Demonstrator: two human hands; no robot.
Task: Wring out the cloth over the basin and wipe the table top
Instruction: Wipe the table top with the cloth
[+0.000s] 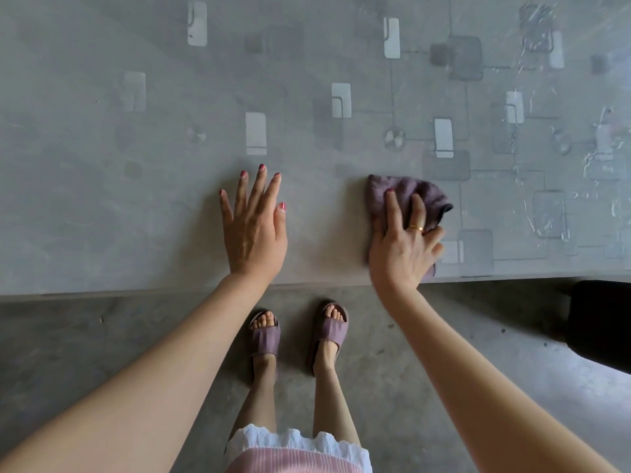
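The left hand (254, 230) lies flat on the surface (102, 182), fingers straight and slightly spread, holding nothing, near the front edge. The surface is a smooth grey covering printed with rounded rectangles and thin lines, and it shows shiny wet streaks toward the right. Well apart to the right, the right hand (403, 247) presses down on the cloth (423, 192) with fingers extended over it. The cloth is a mauve, nubby terry piece, bunched into a rough wedge whose long axis runs from the front edge away from the person. Below on the concrete floor (102, 336) stand mauve sandals (264, 339).
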